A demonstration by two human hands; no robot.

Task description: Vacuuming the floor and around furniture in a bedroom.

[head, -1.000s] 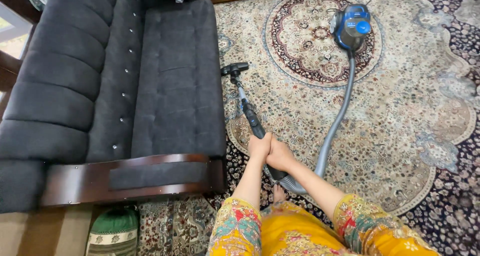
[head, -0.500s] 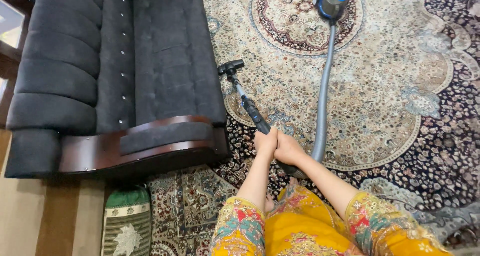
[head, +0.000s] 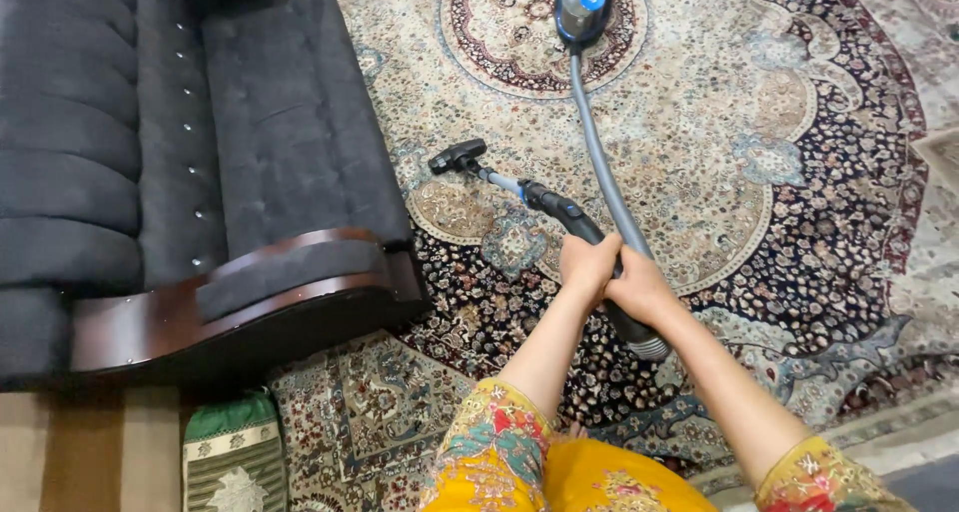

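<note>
Both hands grip the black handle of a vacuum cleaner wand [head: 559, 210]. My left hand [head: 587, 265] wraps the handle in front, and my right hand [head: 639, 287] clasps it just behind. The wand runs up and left to a small black floor nozzle [head: 456, 156] resting on the patterned carpet [head: 799, 172], a short way from the sofa's front edge. A grey ribbed hose [head: 599, 162] leaves the handle's rear end and curves up to the blue canister body [head: 584, 2] standing on the carpet's round medallion.
A black tufted sofa [head: 200, 142] with a dark wooden armrest [head: 230, 307] fills the left side. A green and white cushion [head: 232, 457] lies on the floor below the armrest. My yellow patterned sleeves show at the bottom.
The view has swung, and the sofa now sits further left. The wand has pulled back and angled right, and the nozzle has come away from the sofa's edge. Both hands keep their grip.
</note>
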